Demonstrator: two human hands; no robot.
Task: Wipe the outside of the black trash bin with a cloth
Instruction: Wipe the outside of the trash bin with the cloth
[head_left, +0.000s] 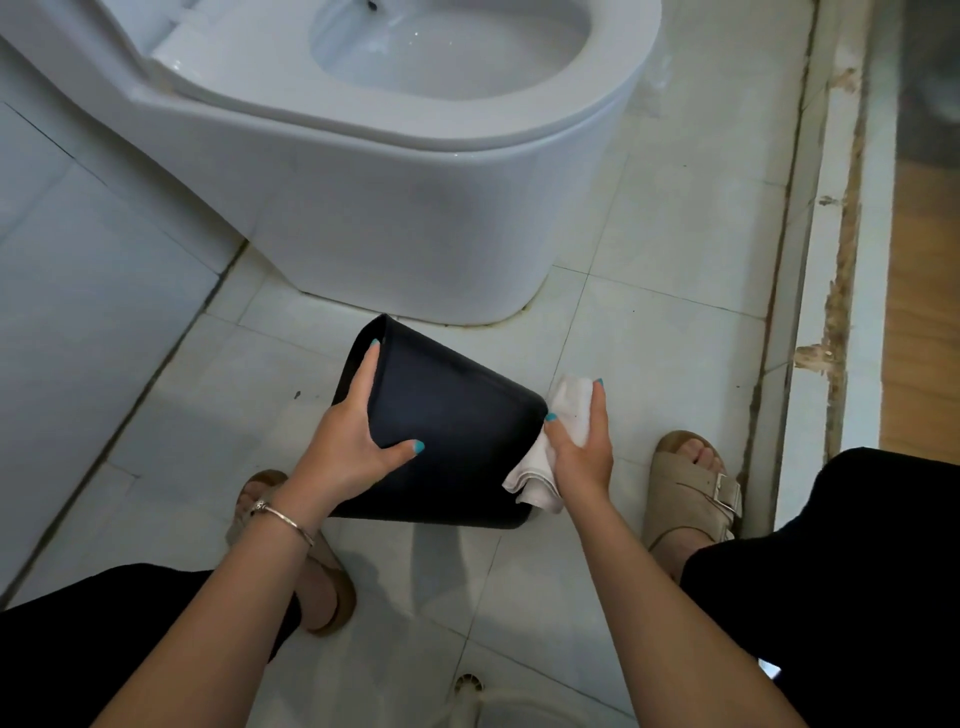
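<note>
The black trash bin (457, 415) is tipped on its side above the floor tiles, its open mouth turned to the upper left and its base to the lower right. My left hand (353, 436) grips the bin near its rim, fingers over the rim edge and thumb across the side wall. My right hand (582, 441) holds a folded white cloth (569, 410) pressed against the bin's base end; part of the cloth hangs below the hand.
A white toilet (395, 171) stands just beyond the bin. My two sandalled feet (685, 493) flank the bin on the pale tiled floor (649, 322). A raised worn threshold (831, 260) runs along the right. A floor drain (467, 683) lies near the bottom edge.
</note>
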